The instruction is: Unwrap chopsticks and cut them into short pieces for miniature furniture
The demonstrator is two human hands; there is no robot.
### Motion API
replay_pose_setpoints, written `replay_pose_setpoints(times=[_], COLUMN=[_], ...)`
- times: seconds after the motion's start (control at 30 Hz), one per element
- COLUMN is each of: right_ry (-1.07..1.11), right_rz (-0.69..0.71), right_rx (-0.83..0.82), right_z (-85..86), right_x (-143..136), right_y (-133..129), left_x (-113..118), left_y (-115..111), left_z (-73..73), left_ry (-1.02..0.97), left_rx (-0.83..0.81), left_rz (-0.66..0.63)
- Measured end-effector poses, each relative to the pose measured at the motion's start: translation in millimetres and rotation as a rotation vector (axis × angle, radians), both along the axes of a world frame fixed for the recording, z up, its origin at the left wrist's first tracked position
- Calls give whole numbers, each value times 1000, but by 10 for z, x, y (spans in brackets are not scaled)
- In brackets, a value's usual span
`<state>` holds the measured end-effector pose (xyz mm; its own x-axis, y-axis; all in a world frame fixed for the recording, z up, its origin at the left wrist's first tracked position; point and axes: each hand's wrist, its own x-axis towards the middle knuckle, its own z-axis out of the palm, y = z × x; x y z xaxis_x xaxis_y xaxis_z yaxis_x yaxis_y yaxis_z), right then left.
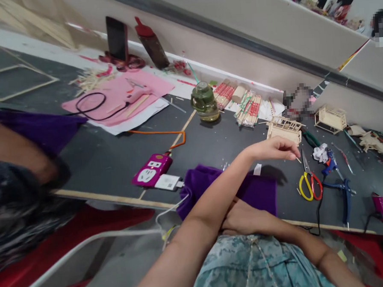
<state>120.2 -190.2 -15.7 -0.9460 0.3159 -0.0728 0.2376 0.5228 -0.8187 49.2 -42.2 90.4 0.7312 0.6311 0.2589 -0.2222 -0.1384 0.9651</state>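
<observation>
My left hand (277, 148) reaches across to the right over the dark table. Its fingers are curled, with thumb and finger pinched on a short thin wooden stick (298, 159). Just beyond it stands a small model bench made of sticks (284, 131). Scissors with one yellow and one red handle (309, 180) lie to its right. My right hand (246, 217) rests close to my body at the table edge, crossing under my left forearm. That forearm hides most of its fingers. Beneath my arms spreads a purple cloth (260, 193).
A second stick model (330, 119), a blue glue gun (330, 164) and blue pliers (346, 199) lie rightward. A green-lidded jug (205, 102) and packed sticks (249, 108) stand behind. A purple power strip (152, 169) is leftward. Another person's arm (15, 148) is at far left.
</observation>
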Motion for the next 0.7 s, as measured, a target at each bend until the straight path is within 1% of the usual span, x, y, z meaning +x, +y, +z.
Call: replay_pose_setpoints(times=[0.03, 0.07, 0.1, 0.17, 0.23, 0.3, 0.33, 0.37, 0.43, 0.5, 0.57, 0.63, 0.7], right_ry=[9, 13, 8, -16, -35, -45, -41, -28, 20, 62, 67, 45, 23], right_rz=[132, 192, 152, -78, -328, -506, -568, -623, -727, -825, -903, -958, -994], right_rx=[7, -29, -86, -175, -170, -181, -210, -236, -238, -176, -103, -44, 14], right_z=[33, 71, 112, 193, 262, 313, 331, 347, 373, 402, 435, 460, 456], right_x=[84, 172, 258, 406, 500, 535, 532, 519, 472, 407, 330, 239, 131], right_y=[51, 114, 184, 319, 432, 527, 572, 618, 719, 836, 968, 1121, 1302], left_x=[-47, -107, -176, -323, -458, -558, -590, -609, -615, -590, -555, -534, -543], left_y=[51, 94, 131, 185, 223, 265, 292, 325, 403, 483, 547, 585, 598], left_z=[-117, -250, -395, -699, -977, -1179, -1242, -1279, -1291, -1257, -1219, -1205, -1226], left_ry=[5, -2, -25, -134, -283, -329, -321, -326, -369, -426, -438, -431, -425], left_rx=[-57, -114, -177, -309, -425, -495, -515, -534, -570, -598, -609, -600, -578], left_rz=[-8, 11, 49, 129, 247, 299, 318, 341, 428, 540, 643, 781, 986])
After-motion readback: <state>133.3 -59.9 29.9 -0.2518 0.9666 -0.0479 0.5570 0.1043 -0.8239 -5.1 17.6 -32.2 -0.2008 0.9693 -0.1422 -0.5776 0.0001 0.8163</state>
